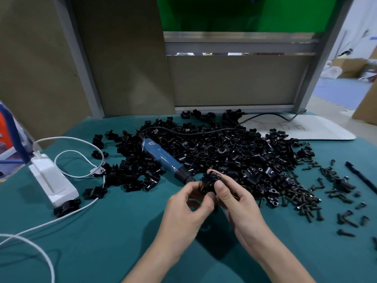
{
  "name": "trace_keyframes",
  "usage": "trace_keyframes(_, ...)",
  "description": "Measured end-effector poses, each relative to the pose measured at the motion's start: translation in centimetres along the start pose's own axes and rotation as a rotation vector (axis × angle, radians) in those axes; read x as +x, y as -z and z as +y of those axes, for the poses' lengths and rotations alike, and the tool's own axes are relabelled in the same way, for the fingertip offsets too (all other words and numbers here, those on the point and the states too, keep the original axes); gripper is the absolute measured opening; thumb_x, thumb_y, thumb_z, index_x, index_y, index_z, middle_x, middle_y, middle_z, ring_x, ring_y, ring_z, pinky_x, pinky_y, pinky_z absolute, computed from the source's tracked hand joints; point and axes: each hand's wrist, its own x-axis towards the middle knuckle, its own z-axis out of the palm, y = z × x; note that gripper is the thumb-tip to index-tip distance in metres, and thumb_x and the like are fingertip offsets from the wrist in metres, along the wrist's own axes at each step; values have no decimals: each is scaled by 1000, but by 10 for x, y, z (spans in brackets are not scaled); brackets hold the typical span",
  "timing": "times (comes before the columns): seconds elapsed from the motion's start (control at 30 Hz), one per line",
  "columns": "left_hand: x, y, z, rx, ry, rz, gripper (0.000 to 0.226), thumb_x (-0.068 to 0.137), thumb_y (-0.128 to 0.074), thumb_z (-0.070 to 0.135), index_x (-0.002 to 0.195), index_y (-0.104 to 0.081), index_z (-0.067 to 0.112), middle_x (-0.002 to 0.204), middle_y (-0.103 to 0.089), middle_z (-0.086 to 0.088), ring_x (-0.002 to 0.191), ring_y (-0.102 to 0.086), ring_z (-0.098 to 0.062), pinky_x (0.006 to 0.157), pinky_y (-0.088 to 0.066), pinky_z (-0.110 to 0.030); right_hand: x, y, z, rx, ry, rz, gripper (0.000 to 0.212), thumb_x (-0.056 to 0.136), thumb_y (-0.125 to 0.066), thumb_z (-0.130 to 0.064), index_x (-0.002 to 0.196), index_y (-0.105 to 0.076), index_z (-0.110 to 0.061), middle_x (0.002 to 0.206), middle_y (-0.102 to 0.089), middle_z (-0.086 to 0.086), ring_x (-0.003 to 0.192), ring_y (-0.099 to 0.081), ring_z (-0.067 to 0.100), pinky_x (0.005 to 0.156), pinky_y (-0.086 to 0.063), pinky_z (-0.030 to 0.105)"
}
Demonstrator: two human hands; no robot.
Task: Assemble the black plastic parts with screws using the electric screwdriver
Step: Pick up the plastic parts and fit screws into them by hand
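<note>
Both forearms stretch in from the bottom of the frame and meet at centre. The left hand [183, 203] curls its fingers round the black plastic part [210, 182], and the right hand [234, 201] pinches the same piece, thumb on top (its underside is hidden). Underneath spreads the teal cloth [122, 242], with brown panels [234, 80] walling the back. The pile of black parts [224, 152] fills mid-frame. The blue electric screwdriver [163, 158] lies along its left edge, and loose screws [302, 199] are scattered right.

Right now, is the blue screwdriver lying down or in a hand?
Lying down. The blue screwdriver rests on its side among the black parts; the left hand and right hand grip one part.
</note>
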Motion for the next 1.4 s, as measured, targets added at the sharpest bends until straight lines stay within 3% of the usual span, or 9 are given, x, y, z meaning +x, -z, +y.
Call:
trace_keyframes(0.27, -4, -3, -2, 21, -9, -24, 19, 94, -70, 25, 100, -71, 43, 91, -77, 11, 83, -70, -6, 73, -52, -15, -5, 1, -1, -43, 76, 24, 37, 83, -77, -53, 113, -77, -31, 116, -77, -1, 113, -71, 14, 92, -54, 19)
trace_keyframes(0.37, -7, -5, 0, 34, 14, -53, 18, 86, -66, 44, 104, -72, 42, 96, -76, 14, 84, -70, -2, 73, -51, -12, -9, 6, -4, -78, 84, 40, 24, 91, -73, -42, 112, -78, -31, 116, -77, -2, 114, -71, 13, 94, -54, 21)
trace_keyframes(0.47, -13, -6, -1, 120, 38, -29, 32, 85, -60, 55, 115, -65, 42, 104, -71, 20, 91, -69, -3, 77, -50, -12, -15, 21, -9, -27, 78, 127, 34, 86, -76, -45, 114, -78, -26, 119, -77, 0, 117, -70, 19, 103, -53, 34)
trace_keyframes(0.57, -11, -9, 1, 314, -3, -23, 31, 89, -51, 61, 116, -59, 47, 104, -65, 25, 91, -63, -3, 77, -48, -12, -26, 56, -22, 155, 68, 285, 39, 76, -76, -45, 108, -82, -23, 118, -77, 4, 112, -72, 20, 87, -59, 27)
trace_keyframes(0.7, 14, -30, 3, 667, -126, -166, 26, 102, -50, 42, 126, -57, 37, 110, -60, 26, 110, -53, 3, 93, -44, -17, -45, 111, -36, 426, 50, 440, 36, 84, -70, -38, 109, -80, -15, 121, -76, 4, 110, -73, 18, 87, -56, 31)
trace_keyframes(0.8, 43, -55, 9, 999, -225, -282, 30, 106, -44, 31, 132, -57, 26, 128, -59, 10, 120, -49, -12, 104, -39, -31, -58, 131, -42, 643, 37, 524, 54, 84, -67, -40, 127, -67, -8, 125, -74, 5, 110, -72, 17, 85, -60, 32)
trace_keyframes(0.9, 66, -72, 15, 1185, -258, -367, 33, 108, -38, 27, 136, -55, 26, 131, -55, 2, 121, -48, -20, 103, -38, -34, -64, 135, -44, 765, 23, 530, 53, 82, -69, -38, 123, -69, -5, 120, -76, 9, 98, -75, 14, 77, -63, 28)
trace_keyframes(1.23, 89, -103, 34, 1662, -143, -491, 22, 102, -55, 17, 123, -58, 8, 130, -45, -13, 122, -44, -32, 93, -42, -42, -61, 126, -42, 591, -32, 438, 44, 84, -67, -37, 116, -73, -8, 111, -77, 5, 96, -71, 18, 83, -55, 31)
trace_keyframes(1.4, 91, -100, 35, 1486, -67, -532, 23, 105, -49, 20, 126, -56, 14, 131, -41, -11, 123, -42, -30, 96, -41, -42, -59, 124, -42, 575, -41, 424, 41, 83, -69, -34, 114, -74, -9, 111, -77, 5, 93, -72, 17, 82, -54, 32)
